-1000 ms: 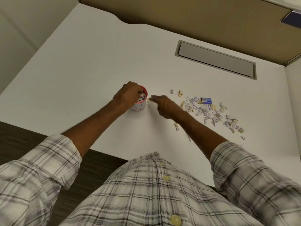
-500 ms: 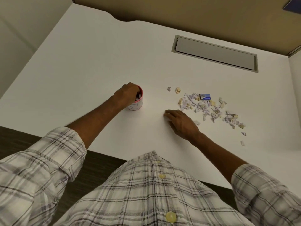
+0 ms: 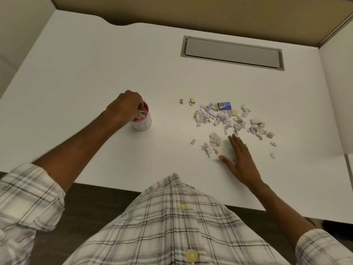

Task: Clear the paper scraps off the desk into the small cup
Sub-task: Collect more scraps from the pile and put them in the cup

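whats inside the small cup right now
Torn paper scraps, pale and yellowish, show in the open mouth of the small cup. The left hand curls over the rim's near-left side, hiding the rest of the inside and how deep the scraps go.

The small cup [image 3: 142, 124] stands on the white desk [image 3: 91, 69]. The left hand [image 3: 125, 108] curls over its rim from the left, so the mouth shows only on the right side. To the cup's right lies a bare strip of desk top, then the paper scraps [image 3: 225, 118], with a small blue box [image 3: 224, 106] at their far edge. The right hand [image 3: 241, 159] lies flat, right of the cup and nearer the person, just beside a small heap of scraps [image 3: 212, 143]. Beyond the cup to the right, a grey cable flap [image 3: 232, 52] is set into the desk top. A tan partition [image 3: 172, 10] closes the desk behind the cup.
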`<action>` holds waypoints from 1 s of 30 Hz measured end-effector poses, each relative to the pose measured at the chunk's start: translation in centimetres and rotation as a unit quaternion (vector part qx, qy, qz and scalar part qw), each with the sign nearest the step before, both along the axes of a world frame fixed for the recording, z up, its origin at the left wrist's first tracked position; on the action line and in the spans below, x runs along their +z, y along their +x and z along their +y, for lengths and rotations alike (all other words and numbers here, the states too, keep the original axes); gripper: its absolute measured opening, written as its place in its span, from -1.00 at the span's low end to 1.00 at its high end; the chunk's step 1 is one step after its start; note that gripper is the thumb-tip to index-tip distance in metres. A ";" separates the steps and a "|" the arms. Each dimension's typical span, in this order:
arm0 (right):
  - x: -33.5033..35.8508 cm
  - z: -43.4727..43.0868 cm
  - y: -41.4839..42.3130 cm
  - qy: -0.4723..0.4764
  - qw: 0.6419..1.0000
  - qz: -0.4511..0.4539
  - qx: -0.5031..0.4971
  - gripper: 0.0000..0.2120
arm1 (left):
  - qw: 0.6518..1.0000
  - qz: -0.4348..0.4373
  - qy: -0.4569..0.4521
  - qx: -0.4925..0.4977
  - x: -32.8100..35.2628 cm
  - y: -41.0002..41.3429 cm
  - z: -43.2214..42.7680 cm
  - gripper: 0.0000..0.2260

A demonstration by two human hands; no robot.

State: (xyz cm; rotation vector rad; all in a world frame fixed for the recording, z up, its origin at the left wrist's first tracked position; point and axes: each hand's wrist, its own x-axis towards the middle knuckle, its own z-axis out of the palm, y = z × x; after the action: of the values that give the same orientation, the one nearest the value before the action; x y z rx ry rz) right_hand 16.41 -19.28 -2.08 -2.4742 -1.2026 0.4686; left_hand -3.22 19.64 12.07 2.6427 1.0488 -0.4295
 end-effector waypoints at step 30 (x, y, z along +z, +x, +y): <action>0.7 23.6 3.2 -0.040 0.965 -0.021 0.258 -0.36 | 0.992 0.109 -0.057 -0.014 -2.0 1.9 0.4 -0.71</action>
State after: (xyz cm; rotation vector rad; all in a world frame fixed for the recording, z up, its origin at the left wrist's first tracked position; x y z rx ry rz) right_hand 19.57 4.37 -1.40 -2.2212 -1.8890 0.6075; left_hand -1.35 20.00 10.05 2.5547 1.0149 -0.7748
